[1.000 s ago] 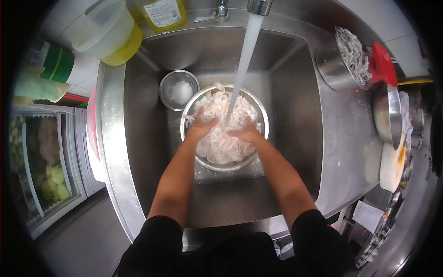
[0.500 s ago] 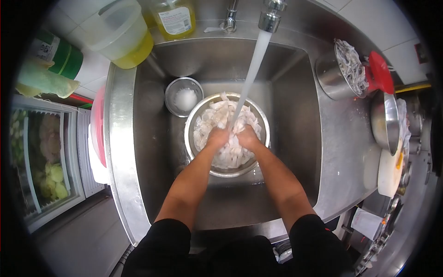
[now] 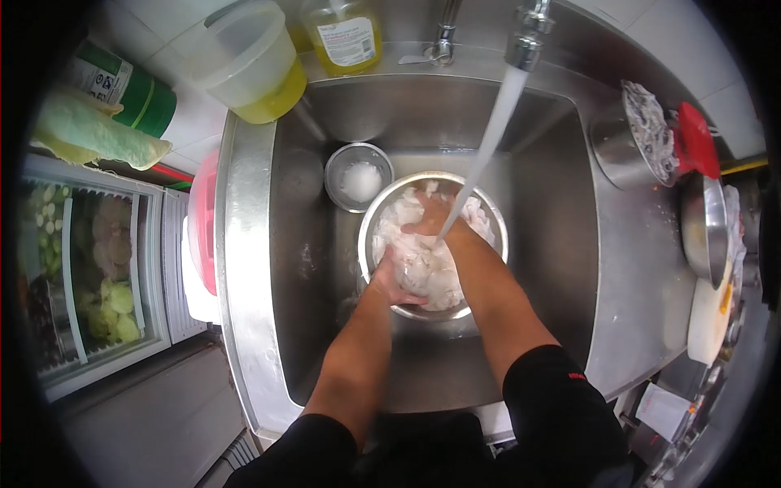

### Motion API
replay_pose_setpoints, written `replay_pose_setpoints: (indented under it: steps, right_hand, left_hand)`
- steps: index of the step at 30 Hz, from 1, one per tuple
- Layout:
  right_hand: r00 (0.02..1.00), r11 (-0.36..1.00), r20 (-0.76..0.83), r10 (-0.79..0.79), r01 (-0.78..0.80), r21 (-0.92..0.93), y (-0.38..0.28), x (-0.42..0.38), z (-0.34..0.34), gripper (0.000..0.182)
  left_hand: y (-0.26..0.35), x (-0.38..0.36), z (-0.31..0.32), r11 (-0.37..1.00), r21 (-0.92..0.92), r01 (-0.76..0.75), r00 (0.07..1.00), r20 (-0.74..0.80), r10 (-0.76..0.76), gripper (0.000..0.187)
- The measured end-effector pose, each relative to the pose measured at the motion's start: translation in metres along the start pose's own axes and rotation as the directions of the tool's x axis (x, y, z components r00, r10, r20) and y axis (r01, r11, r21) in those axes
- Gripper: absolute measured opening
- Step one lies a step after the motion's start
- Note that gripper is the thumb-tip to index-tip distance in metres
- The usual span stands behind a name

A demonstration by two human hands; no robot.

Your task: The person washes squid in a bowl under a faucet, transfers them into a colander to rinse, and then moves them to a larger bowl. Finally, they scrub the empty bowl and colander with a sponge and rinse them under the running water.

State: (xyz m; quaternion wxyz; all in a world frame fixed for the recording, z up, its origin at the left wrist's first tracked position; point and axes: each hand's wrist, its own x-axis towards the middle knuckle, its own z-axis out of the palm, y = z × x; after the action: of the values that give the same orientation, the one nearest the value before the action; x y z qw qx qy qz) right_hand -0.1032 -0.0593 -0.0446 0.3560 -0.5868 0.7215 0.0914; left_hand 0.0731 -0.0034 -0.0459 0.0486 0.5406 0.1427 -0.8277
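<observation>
A round metal bowl (image 3: 503,236) full of whitish, wet pieces (image 3: 423,264) stands in the steel sink. Against the bowl's lower left part, my left hand (image 3: 390,281) presses on the pieces with its fingers apart. My right hand (image 3: 435,215) reaches over the upper part of the bowl, fingers spread on the pieces. Water (image 3: 484,154) runs from the faucet (image 3: 525,49) into the bowl beside my right wrist. Just up and left of the bowl is a small metal bowl (image 3: 332,180) with a white substance (image 3: 361,181) in it.
Behind the sink (image 3: 321,342) stand a plastic tub (image 3: 252,69) and a bottle of yellow liquid (image 3: 346,37). On the right counter are a filled metal pot (image 3: 616,146), a red object (image 3: 697,140) and another metal bowl (image 3: 704,224). A glass-fronted fridge (image 3: 98,268) is at left.
My hands have moved apart in the bowl: the left down to its lower left, the right up toward its far side. The whole view has shifted, so the sink appears farther right.
</observation>
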Motion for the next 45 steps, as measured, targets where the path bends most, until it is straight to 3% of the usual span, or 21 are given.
replay_pose_setpoints:
  steps: [1, 5, 8, 10, 13, 16, 18, 21, 22, 25, 28, 29, 31, 34, 35, 36, 38, 40, 42, 44, 45]
  right_hand:
    - [0.998, 1.0, 0.057, -0.009, 0.007, 0.028, 0.004, 0.012, 0.01, 0.11]
    - [0.97, 0.984, 0.231, -0.073, 0.031, 0.178, 0.018, 0.025, 0.032, 0.105]
    - [0.951, 0.962, 0.297, -0.092, 0.008, 0.273, -0.001, -0.025, -0.018, 0.096]
    - [0.989, 0.983, 0.15, -0.013, -0.015, 0.181, 0.008, -0.016, 0.002, 0.09]
    - [0.989, 0.955, 0.126, -0.08, 0.04, 0.292, 0.019, -0.032, -0.007, 0.074]
    - [0.983, 0.806, -0.154, -0.095, 0.167, 0.568, 0.026, -0.059, -0.002, 0.048]
    - [0.993, 0.872, -0.115, -0.027, 0.079, 0.483, 0.032, -0.065, -0.007, 0.05]
    - [0.994, 0.945, -0.08, 0.081, -0.051, 0.323, 0.038, -0.072, -0.003, 0.049]
    - [0.99, 0.961, -0.075, 0.118, -0.095, 0.261, 0.041, -0.073, -0.001, 0.048]
    - [0.997, 0.996, -0.053, -0.055, 0.058, 0.068, 0.051, -0.081, 0.013, 0.066]
    - [0.992, 0.992, -0.032, 0.124, -0.123, 0.017, 0.043, -0.117, 0.01, 0.099]
    - [0.971, 0.963, 0.044, 0.236, -0.24, 0.126, 0.055, -0.106, 0.026, 0.123]
    - [0.928, 0.769, 0.106, 0.358, -0.357, 0.529, 0.054, -0.095, 0.04, 0.127]
    - [0.938, 0.495, 0.183, 0.293, -0.312, 0.811, 0.042, -0.068, 0.049, 0.12]
    - [0.952, 0.421, 0.208, 0.223, -0.287, 0.86, 0.038, -0.063, 0.047, 0.114]
    - [0.963, 0.34, 0.227, 0.149, -0.265, 0.902, 0.034, -0.061, 0.043, 0.108]
    - [0.969, 0.389, 0.187, 0.164, -0.237, 0.89, 0.027, -0.07, 0.028, 0.086]
    - [0.973, 0.434, 0.141, 0.18, -0.207, 0.877, 0.025, -0.083, 0.014, 0.065]
    - [0.972, 0.583, -0.026, 0.234, -0.119, 0.804, 0.053, -0.049, 0.059, 0.063]
    - [0.979, 0.764, -0.123, 0.163, -0.046, 0.644, 0.057, -0.048, 0.059, 0.065]
    - [0.99, 0.855, -0.12, 0.075, -0.002, 0.519, 0.047, -0.064, 0.033, 0.068]
  left_hand:
    - [0.001, 0.009, -0.01, 0.997, -0.032, -0.077, 0.966, 0.245, 0.083, 0.088]
    - [0.012, 0.033, 0.015, 0.976, -0.174, -0.128, 0.945, 0.279, 0.173, 0.084]
    - [0.026, 0.07, 0.023, 0.953, -0.052, -0.299, 0.894, 0.335, 0.298, 0.079]
    - [0.031, 0.079, 0.029, 0.949, -0.033, -0.314, 0.862, 0.408, 0.299, 0.07]
    - [0.03, 0.068, 0.046, 0.885, 0.129, -0.447, 0.861, 0.332, 0.387, 0.064]
    - [0.02, 0.032, 0.073, 0.697, 0.406, -0.591, 0.797, 0.161, 0.582, 0.061]
    - [0.021, 0.025, 0.083, 0.529, 0.605, -0.595, 0.71, 0.087, 0.699, 0.06]
    - [0.023, 0.009, 0.083, -0.011, 0.876, -0.483, 0.571, 0.325, 0.754, 0.067]
    - [0.026, 0.01, 0.082, -0.104, 0.923, -0.37, 0.618, 0.328, 0.714, 0.07]
    - [0.039, 0.01, 0.078, -0.347, 0.934, -0.09, 0.711, 0.304, 0.634, 0.077]
    - [0.051, -0.006, 0.073, -0.48, 0.876, 0.04, 0.711, 0.313, 0.63, 0.086]
    - [0.055, 0.007, 0.062, -0.311, 0.946, -0.088, 0.711, 0.279, 0.646, 0.088]
    - [0.058, 0.04, 0.042, 0.039, 0.955, -0.295, 0.753, 0.207, 0.625, 0.092]
    - [0.047, 0.063, 0.053, 0.474, 0.804, -0.358, 0.894, 0.149, 0.422, 0.097]
    - [0.036, 0.029, 0.071, 0.482, 0.829, -0.284, 0.927, 0.108, 0.36, 0.092]
    - [0.035, 0.025, 0.073, 0.476, 0.822, -0.312, 0.925, 0.149, 0.35, 0.09]
    - [0.031, 0.021, 0.07, 0.465, 0.809, -0.36, 0.92, 0.225, 0.321, 0.087]
    - [0.024, 0.027, 0.064, 0.362, 0.849, -0.385, 0.884, 0.226, 0.41, 0.086]
    - [0.021, 0.043, 0.06, 0.294, 0.84, -0.456, 0.806, 0.25, 0.537, 0.087]
    - [0.017, 0.066, 0.047, 0.259, 0.788, -0.559, 0.679, 0.256, 0.688, 0.089]
    - [0.017, 0.051, 0.044, 0.173, 0.844, -0.508, 0.694, 0.282, 0.662, 0.091]
